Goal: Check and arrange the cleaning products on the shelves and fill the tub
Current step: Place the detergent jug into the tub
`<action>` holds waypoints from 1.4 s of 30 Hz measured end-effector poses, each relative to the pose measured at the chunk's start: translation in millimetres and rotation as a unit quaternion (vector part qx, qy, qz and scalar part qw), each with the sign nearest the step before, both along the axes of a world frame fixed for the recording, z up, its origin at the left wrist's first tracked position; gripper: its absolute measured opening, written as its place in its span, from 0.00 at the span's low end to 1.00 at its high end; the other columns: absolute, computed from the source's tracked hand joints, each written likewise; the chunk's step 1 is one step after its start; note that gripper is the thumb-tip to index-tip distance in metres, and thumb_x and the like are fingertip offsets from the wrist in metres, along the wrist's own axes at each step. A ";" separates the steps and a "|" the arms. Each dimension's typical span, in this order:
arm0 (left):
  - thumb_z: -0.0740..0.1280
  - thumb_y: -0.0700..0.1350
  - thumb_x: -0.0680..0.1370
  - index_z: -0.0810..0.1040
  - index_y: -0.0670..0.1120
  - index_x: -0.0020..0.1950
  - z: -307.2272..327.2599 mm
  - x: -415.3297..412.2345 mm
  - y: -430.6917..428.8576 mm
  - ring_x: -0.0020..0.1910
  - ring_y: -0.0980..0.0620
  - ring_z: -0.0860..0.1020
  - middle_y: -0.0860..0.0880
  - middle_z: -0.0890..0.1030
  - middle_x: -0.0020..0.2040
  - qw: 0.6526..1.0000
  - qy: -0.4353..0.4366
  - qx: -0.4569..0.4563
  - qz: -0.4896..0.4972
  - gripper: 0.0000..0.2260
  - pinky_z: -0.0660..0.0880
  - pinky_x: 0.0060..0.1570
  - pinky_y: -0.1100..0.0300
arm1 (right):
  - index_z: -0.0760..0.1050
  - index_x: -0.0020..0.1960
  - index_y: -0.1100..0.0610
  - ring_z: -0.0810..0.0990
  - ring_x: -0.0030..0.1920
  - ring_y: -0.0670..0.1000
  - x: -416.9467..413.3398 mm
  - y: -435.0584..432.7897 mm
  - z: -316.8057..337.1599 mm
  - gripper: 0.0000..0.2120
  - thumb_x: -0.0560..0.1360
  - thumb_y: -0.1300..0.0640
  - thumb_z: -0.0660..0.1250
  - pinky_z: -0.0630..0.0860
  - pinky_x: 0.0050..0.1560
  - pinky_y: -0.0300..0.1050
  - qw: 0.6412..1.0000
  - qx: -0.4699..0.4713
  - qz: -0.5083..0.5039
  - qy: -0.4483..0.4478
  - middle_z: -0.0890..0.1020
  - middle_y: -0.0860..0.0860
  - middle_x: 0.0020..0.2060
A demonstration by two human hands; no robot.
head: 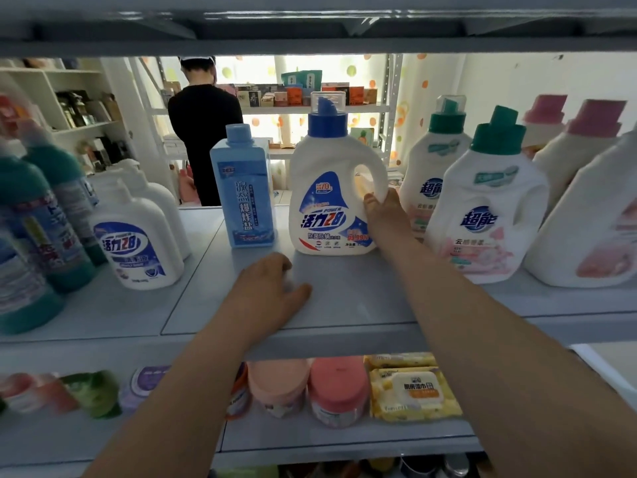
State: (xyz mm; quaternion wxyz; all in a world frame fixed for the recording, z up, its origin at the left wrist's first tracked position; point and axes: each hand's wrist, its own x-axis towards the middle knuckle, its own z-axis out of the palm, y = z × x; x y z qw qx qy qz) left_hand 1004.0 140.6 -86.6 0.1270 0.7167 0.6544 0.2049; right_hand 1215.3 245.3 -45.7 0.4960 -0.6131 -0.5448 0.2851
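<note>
White detergent bottle with the blue cap is standing upright at the middle of the grey shelf. The right hand is gripping it at the foot of its handle, fingers curled round. The left hand is resting on the shelf board in front, fingers relaxed, holding nothing. A blue square bottle is standing just beside the detergent bottle on its left, and a green-capped bottle is standing near on its right. On the shelf below, a yellow wipes pack is lying beside pink-lidded jars.
</note>
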 end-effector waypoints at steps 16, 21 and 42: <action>0.72 0.48 0.78 0.72 0.49 0.67 22.3 -14.8 -58.5 0.44 0.57 0.86 0.47 0.84 0.58 0.901 -0.429 -0.037 -0.058 0.19 0.79 0.36 0.68 | 0.64 0.63 0.41 0.82 0.54 0.52 -15.5 -157.7 -14.0 0.06 0.86 0.47 0.56 0.79 0.59 0.56 0.996 0.042 0.046 0.069 0.79 0.44 0.50; 0.78 0.46 0.69 0.69 0.55 0.67 16.0 -23.3 -131.6 0.52 0.46 0.86 0.45 0.83 0.60 0.836 -0.528 -0.055 -0.139 0.30 0.83 0.45 0.53 | 0.69 0.69 0.39 0.84 0.55 0.48 -21.2 -207.0 -20.2 0.13 0.86 0.44 0.56 0.79 0.57 0.52 0.990 0.044 0.088 0.103 0.84 0.44 0.55; 0.70 0.45 0.78 0.70 0.72 0.59 -77.3 -60.2 -279.2 0.53 0.55 0.84 0.57 0.84 0.57 0.823 -0.568 -0.002 0.000 0.21 0.82 0.44 0.59 | 0.80 0.59 0.50 0.85 0.57 0.58 -75.7 -315.1 -125.5 0.18 0.86 0.42 0.56 0.79 0.61 0.66 0.950 -0.081 0.129 0.272 0.86 0.56 0.56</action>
